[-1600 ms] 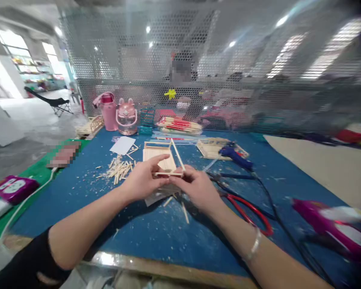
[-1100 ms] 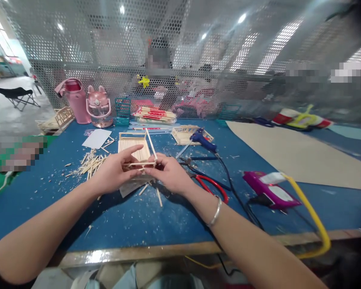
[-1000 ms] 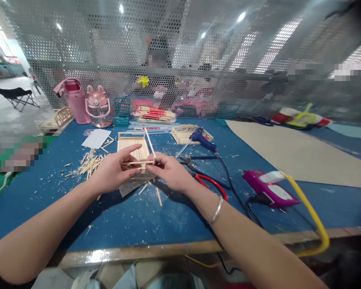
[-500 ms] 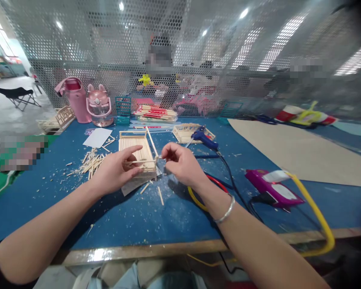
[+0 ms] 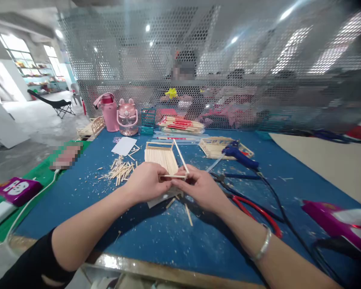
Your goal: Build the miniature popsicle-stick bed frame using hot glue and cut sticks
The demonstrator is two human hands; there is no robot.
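A small model built of thin wooden sticks [image 5: 160, 157] lies on the table, with a slatted floor and a low railing at its far end. My left hand [image 5: 148, 181] is closed around its near left edge, thumb pointing right. Opposite it, my right hand [image 5: 201, 187] pinches the near right corner, where a long stick [image 5: 180, 154] slants back and a short stick [image 5: 176, 176] runs across. The two thumbs nearly meet. My fingers cover much of the model's near end. A sheet of paper [image 5: 156, 202] shows under it.
Right of the model lie a blue glue gun [image 5: 240, 156], red-handled pliers [image 5: 255, 208] and another stick model [image 5: 209, 148]. Cut sticks [image 5: 122, 170] are heaped at left. Bottles [image 5: 128, 117] and stick bundles [image 5: 180, 125] stand by the mesh screen [image 5: 114, 56]. A purple power strip [image 5: 333, 224] sits far right.
My right hand has closed in on the near right corner, and my left hand has gone from spread fingers to a grip on the near edge. The view has turned left.
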